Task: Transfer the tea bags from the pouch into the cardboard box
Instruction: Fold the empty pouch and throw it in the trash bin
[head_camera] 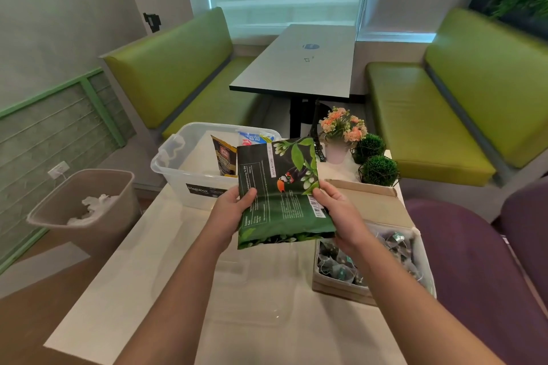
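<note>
Green pouch (278, 192) between both gripping hands (289, 210), above table (166, 261).

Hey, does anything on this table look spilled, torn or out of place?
Nothing stands out. Both hands hold the green pouch above the table, the tea bags sit inside the cardboard box, and nothing looks spilled.

Clear bin (166, 167) w/ snacks, wastebasket (115, 216), plants (344, 130).

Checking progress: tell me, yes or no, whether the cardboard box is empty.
No: the cardboard box at the table's right edge already holds a heap of tea bags.
</note>
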Demonstrator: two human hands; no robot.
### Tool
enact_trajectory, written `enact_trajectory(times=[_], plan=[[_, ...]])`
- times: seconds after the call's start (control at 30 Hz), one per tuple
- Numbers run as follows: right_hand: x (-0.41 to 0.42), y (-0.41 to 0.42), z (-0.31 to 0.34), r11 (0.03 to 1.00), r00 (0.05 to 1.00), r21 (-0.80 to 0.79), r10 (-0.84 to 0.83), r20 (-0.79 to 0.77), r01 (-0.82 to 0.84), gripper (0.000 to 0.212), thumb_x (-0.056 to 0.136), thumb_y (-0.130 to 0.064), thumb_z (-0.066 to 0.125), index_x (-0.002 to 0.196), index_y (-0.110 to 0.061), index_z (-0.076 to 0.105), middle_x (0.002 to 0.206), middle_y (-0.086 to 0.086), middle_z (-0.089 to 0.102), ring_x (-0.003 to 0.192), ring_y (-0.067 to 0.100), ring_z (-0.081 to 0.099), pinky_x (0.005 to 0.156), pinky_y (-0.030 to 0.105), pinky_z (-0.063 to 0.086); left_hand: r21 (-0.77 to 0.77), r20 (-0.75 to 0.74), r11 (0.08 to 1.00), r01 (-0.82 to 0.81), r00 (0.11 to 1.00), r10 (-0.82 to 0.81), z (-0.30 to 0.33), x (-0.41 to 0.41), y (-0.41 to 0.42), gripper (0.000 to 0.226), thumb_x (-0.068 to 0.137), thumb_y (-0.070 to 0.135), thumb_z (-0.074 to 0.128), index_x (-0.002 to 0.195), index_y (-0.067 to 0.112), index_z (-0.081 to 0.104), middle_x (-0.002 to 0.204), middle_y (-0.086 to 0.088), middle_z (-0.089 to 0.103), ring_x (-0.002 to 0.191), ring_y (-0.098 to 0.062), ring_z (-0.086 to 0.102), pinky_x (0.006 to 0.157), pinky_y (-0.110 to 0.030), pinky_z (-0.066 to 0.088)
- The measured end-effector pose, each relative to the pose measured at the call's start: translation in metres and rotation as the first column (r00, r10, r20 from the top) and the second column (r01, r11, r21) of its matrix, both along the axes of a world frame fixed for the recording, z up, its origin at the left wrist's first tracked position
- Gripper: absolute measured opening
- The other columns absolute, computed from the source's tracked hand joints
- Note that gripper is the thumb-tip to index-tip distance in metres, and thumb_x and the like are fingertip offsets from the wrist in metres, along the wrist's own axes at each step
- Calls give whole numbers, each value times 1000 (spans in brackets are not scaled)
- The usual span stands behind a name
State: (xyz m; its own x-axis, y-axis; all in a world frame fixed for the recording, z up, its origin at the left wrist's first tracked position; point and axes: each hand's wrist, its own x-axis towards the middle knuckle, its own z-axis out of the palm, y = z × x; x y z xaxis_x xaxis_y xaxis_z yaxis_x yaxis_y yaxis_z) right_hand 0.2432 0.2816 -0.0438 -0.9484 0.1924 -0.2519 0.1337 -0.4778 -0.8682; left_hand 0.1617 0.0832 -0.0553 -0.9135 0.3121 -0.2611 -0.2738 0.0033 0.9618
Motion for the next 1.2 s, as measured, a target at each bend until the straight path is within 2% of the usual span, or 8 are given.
enact_trajectory(times=[0.17,0.4,0.63,0.77,0.83,0.9,1.03,1.2], plan=[[0,1,2,1000,999,-15,-20,-39,20,26,102,-8,44,115,-21,62,99,11,73,73,19,71,52,29,57,97,87,995,38,995,-47,1,6,1,34,107,29,43,138,20,54,121,-5,73,112,-24,70,92,-41,56],[-2,2,2,972,993,207,-97,-61,108,28,102,-13,47,92,-24,72,89,10,71,69,21,66,54,30,53,251,352,958,141,908,-227,8,5,-3,79,87,85,22,138,33,53,131,-5,68,121,-30,64,100,-54,51],[-5,11,6,955,996,294,-6,-94,34,37,99,-7,41,85,-21,73,99,9,69,83,23,63,64,31,56,155,415,981,121,893,-175,15,8,-5,64,80,20,73,140,21,54,116,-11,73,98,-27,71,81,-40,60],[-6,18,6,979,993,176,91,71,-103,33,85,-46,58,111,-30,72,116,12,68,105,32,67,95,54,52,157,302,987,26,951,-73,12,9,6,58,89,2,68,138,28,49,118,-15,72,98,-29,74,75,-39,63],[-5,20,3,971,980,172,141,141,-165,57,76,-55,71,128,-37,55,116,5,69,103,27,70,92,49,55,144,231,987,-71,972,36,10,11,14,60,89,-3,68,138,27,53,121,-14,70,98,-29,74,73,-39,63],[-3,22,0,953,960,179,209,188,-243,60,79,-40,76,130,-31,44,112,7,71,97,27,72,83,46,59,150,174,977,-150,977,123,10,14,20,61,87,-5,69,138,27,54,122,-13,68,98,-28,74,70,-38,63],[3,36,-4,906,916,185,341,212,-381,34,87,-11,70,119,-5,60,109,13,72,98,29,71,67,45,62,166,99,949,-269,962,256,9,18,29,65,86,-6,70,140,24,52,119,-13,70,104,-29,72,72,-38,64],[-4,52,-5,940,972,273,158,176,-203,22,87,-4,69,108,1,65,99,19,71,74,26,72,51,29,58,67,92,970,-235,969,228,9,27,37,61,80,0,79,131,27,58,115,-10,72,96,-25,74,67,-35,62]])
